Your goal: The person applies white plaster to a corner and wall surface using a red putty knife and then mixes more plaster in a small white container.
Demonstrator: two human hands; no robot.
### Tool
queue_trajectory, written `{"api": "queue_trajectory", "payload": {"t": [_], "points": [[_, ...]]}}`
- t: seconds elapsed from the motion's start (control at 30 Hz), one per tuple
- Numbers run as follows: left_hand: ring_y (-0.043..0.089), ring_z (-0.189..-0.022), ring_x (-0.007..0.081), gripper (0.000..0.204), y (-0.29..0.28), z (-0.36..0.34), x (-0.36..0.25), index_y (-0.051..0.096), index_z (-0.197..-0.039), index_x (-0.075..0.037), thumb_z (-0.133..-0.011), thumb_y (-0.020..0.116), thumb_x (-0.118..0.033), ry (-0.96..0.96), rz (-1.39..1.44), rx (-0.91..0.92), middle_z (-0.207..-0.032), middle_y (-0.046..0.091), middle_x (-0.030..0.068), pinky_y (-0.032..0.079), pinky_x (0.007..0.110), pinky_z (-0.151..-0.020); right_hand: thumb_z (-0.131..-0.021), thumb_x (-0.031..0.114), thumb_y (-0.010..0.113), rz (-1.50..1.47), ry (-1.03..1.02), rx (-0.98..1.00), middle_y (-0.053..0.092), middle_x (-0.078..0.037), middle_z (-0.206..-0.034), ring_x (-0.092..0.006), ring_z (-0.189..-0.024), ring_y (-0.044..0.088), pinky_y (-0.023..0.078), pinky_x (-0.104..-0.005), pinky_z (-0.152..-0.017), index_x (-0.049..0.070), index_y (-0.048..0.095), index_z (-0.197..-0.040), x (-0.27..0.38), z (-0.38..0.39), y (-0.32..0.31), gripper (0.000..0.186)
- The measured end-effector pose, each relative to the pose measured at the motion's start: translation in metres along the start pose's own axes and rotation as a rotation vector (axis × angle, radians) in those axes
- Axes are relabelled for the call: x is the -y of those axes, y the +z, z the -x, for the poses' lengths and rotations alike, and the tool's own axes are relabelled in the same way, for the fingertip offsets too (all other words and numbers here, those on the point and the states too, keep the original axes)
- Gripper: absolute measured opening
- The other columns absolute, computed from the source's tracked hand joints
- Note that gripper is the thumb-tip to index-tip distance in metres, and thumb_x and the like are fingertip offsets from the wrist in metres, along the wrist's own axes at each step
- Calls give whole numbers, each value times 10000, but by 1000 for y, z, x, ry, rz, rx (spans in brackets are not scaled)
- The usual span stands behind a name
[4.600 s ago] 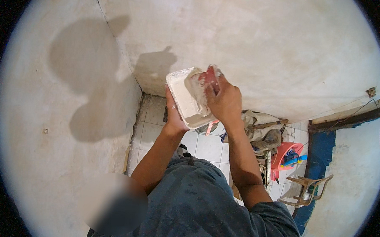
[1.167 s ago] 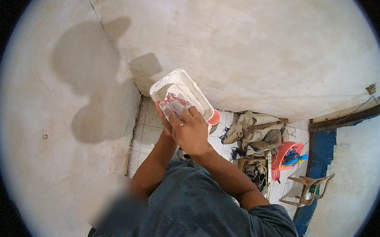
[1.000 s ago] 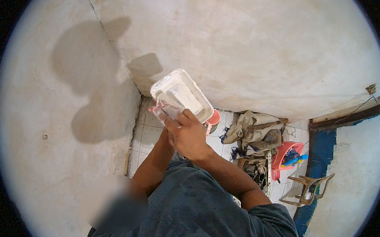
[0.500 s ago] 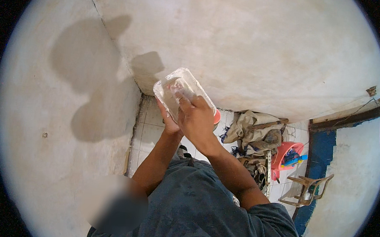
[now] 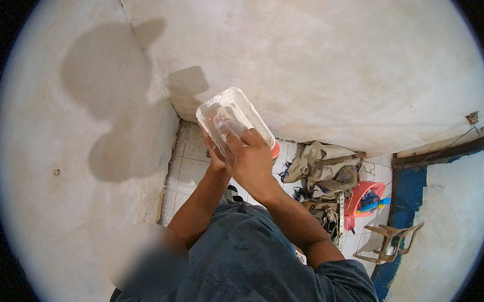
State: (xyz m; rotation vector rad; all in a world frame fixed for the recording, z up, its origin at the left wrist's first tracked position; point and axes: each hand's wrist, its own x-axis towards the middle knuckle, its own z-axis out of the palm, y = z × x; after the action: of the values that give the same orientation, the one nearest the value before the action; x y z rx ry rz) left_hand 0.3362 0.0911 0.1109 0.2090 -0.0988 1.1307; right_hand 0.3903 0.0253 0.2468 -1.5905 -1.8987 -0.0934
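Note:
My left hand grips a white, rounded-corner rectangular container from below and the left, its fingers partly behind it. Pale wet paste coats the inside and rim. My right hand is closed on a small scraper with some red showing, smeared white and blurred, held down inside the container. Behind the container, a pink round vessel stands low on the floor, mostly hidden.
Plastered walls meet in a corner ahead and left. On the tiled floor lie a crumpled tarp, mixed items, a pink bin with blue objects, and an upturned stool beside blue-and-white painted panelling.
The scraper was at the container's upper right earliest, then over its lower-left edge; now it sits further inside. My right hand and the container have shifted slightly up and right since a second ago.

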Motion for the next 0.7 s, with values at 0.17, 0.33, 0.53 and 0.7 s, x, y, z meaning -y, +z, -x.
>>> {"api": "queue_trajectory", "payload": {"t": [0.17,0.33,0.53,0.7], "points": [[503,-1166,250,704,31,2,2,416,-1373,-138,-924,305,-668,113,-204,-273,-1306,505,75,411,417,-1006,-672,65,660,20,70,-45,596,-133,-802,-308,-722,584,495,-418,-623,74,667,-1092,-5,-2,4,421],[499,-1173,246,694,26,4,1,418,-1372,-143,-928,295,-662,122,-181,-205,-1305,507,68,397,418,-1020,-701,56,642,-50,-38,10,593,-136,-788,-310,-709,583,489,-412,-605,69,665,-1114,6,5,0,413],[491,-1184,234,657,30,2,6,433,-1358,-146,-938,307,-635,170,-335,-241,-1287,519,52,387,398,-1031,-698,62,641,52,121,-5,576,-122,-750,-300,-673,581,489,-407,-578,53,674,-1074,-12,4,4,378],[529,-1102,247,677,-13,6,5,453,-1322,-137,-921,324,-667,75,-145,-184,-1236,535,64,437,402,-958,-659,77,674,-41,22,-5,581,-119,-756,-298,-698,591,496,-414,-629,53,685,-1033,7,5,-2,375]]}}
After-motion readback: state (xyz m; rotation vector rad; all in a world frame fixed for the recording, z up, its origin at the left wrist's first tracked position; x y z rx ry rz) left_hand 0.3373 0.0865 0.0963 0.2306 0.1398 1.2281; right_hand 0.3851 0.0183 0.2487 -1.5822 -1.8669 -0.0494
